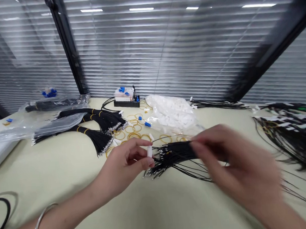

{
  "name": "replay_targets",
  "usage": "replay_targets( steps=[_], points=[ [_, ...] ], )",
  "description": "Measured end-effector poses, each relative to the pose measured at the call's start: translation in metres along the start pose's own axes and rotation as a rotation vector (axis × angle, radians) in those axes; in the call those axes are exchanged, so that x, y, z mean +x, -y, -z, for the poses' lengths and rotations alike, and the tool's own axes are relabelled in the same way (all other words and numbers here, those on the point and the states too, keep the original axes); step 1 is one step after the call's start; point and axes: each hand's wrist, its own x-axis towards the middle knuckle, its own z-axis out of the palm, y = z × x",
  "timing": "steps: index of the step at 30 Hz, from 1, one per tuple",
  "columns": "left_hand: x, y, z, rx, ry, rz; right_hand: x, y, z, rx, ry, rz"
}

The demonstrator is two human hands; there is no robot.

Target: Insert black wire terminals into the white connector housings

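One part-hidden white connector (pixel 150 151) is pinched by the left hand (pixel 128 160); the blurred right hand (pixel 239 167), four o'clock: cannot tell its grip.

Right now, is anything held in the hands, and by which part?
Left hand: a small white piece, pinched at its ends. Right hand: too blurred to tell.

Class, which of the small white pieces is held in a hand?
The white piece pinched by the left hand, thumb to finger; others lie on the table, in the bag or among wires at right.
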Motion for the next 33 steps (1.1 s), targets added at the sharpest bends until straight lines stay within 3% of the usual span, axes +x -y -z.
replay_targets(
  steps=[4, 7, 33],
  points=[
    [-0.002, -0.001, -0.002, 0.013, 0.032, -0.014, 0.009, 0.005, -0.033, 0.116, 0.149, 0.024],
    [-0.002, -0.001, -0.004, -0.011, 0.049, 0.01, -0.001, 0.003, -0.041, 0.138, 0.166, 0.008],
    [-0.006, -0.004, -0.006, -0.103, 0.122, 0.063, -0.001, 0.009, -0.034, 0.137, 0.104, 0.048]
  ],
)
